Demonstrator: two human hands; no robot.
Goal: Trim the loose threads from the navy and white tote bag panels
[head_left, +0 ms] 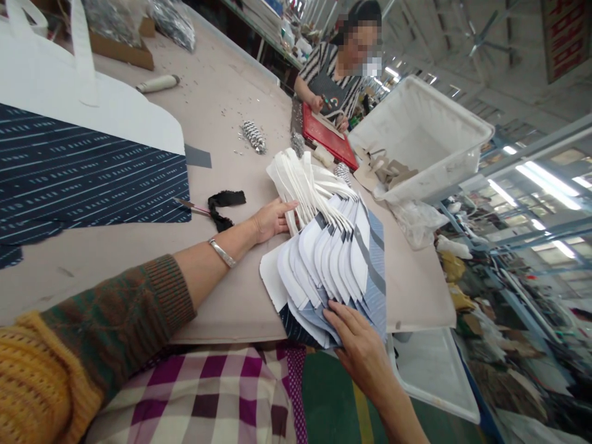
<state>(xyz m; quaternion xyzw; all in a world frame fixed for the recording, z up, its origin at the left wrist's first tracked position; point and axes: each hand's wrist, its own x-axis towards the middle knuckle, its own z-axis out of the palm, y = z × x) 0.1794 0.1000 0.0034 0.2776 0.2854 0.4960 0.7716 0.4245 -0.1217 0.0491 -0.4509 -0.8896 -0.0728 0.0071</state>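
Observation:
A fanned stack of white and blue-grey fabric pieces [324, 259] with white straps [308, 185] lies at the table's front edge, right of centre. My left hand [274, 221] rests against the straps on their left side, its fingers reaching toward them and a little apart. At the stack's lower edge, my right hand [358, 339] touches the pieces with its fingers stretched out over them; the thumb is hidden. Navy printed pieces with white tops [92, 166] lie at the left. A black cloth scrap [224, 206] is beside small pointed scissors [192, 206].
Across the table [231, 277], a person [342, 68] works over a red tray [328, 139]. A large white bin [420, 135] stands behind at the right, and a lower white bin [437, 373] is beside the table. A pale-handled tool [158, 84] lies near a cardboard box [120, 49].

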